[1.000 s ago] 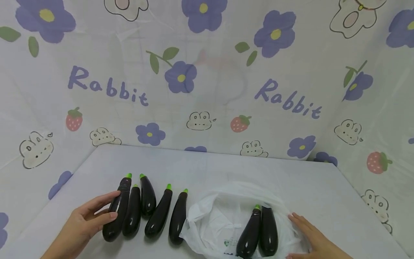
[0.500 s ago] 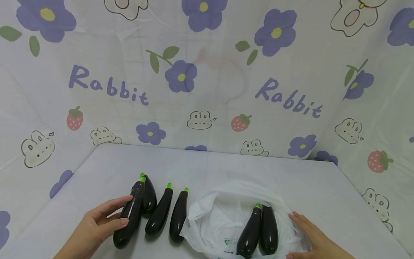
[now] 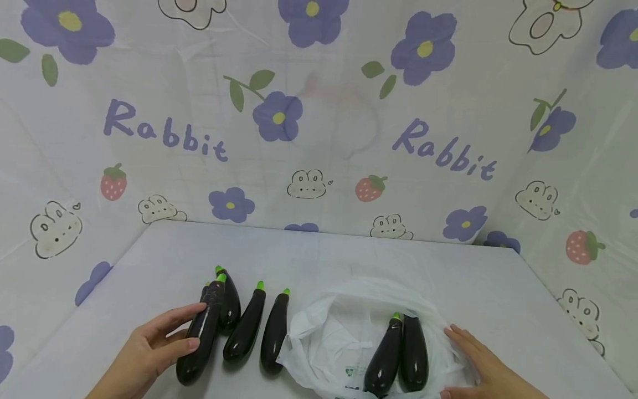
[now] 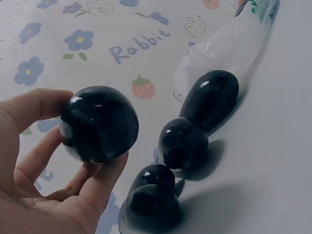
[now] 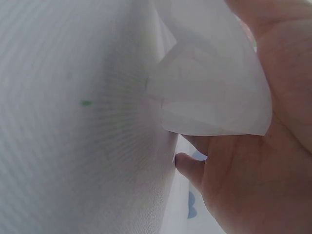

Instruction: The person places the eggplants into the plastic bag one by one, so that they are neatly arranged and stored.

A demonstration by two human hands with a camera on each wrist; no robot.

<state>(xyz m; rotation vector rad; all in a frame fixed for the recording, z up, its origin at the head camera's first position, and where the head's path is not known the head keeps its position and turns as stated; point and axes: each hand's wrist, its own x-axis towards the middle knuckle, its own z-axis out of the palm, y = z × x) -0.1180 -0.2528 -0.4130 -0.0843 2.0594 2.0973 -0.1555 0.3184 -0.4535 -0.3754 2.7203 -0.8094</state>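
Note:
My left hand (image 3: 137, 354) pinches a dark, glossy eggplant (image 3: 203, 335) between thumb and fingers; in the left wrist view its round end (image 4: 100, 124) faces the camera, raised above the others. Another eggplant is mostly hidden behind it in the head view. To its right lie more eggplants with green stem ends, one slim (image 3: 244, 327) and one (image 3: 275, 332) beside the bag. A white plastic bag (image 3: 344, 310) lies with its mouth open, two eggplants (image 3: 413, 354) inside. My right hand (image 3: 490, 371) rests at the bag's right edge, fingers extended; a flap (image 5: 214, 92) drapes against its palm.
Everything lies on a white tabletop (image 3: 329, 255). A patterned cloth (image 3: 339, 138) with flowers, rabbits and strawberries hangs behind the table and along both sides.
My left hand has picked up the leftmost eggplant and carried it right, over its neighbour; in the last half second it barely moves. The right hand and bag stay put.

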